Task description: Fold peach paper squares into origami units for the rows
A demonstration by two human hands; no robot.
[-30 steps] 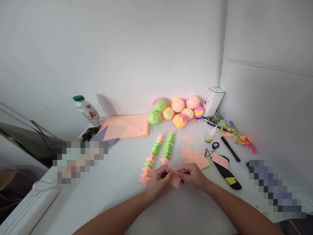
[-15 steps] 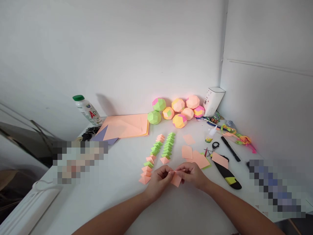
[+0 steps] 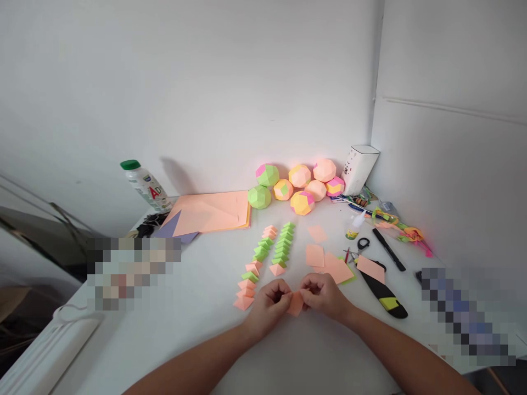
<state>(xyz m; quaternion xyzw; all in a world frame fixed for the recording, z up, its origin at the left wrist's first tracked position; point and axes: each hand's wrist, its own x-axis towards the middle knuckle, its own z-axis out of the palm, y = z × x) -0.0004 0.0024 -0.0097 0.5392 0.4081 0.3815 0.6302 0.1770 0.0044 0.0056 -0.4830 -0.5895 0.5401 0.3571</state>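
Observation:
Between both hands is a small peach piece of paper, pinched at its left and right edges. My left hand has thumb and fingers closed on the left side of it. From the other side, my right hand grips the right edge between thumb and fingertips; its far fingers are partly hidden. Just beyond the hands stand two rows of small folded paper pieces, a mixed peach and green row and a mostly green row. Square peach sheets lie past my right hand.
Several faceted paper balls sit by the wall. Scissors, a black-and-yellow cutter, a glue bottle and a black pen lie right. Large peach sheets and a green-capped bottle are left.
The peach paper has turned slightly between my fingers, and its upper edge no longer spreads out over my right fingertips. Both hands stay in nearly the same place.

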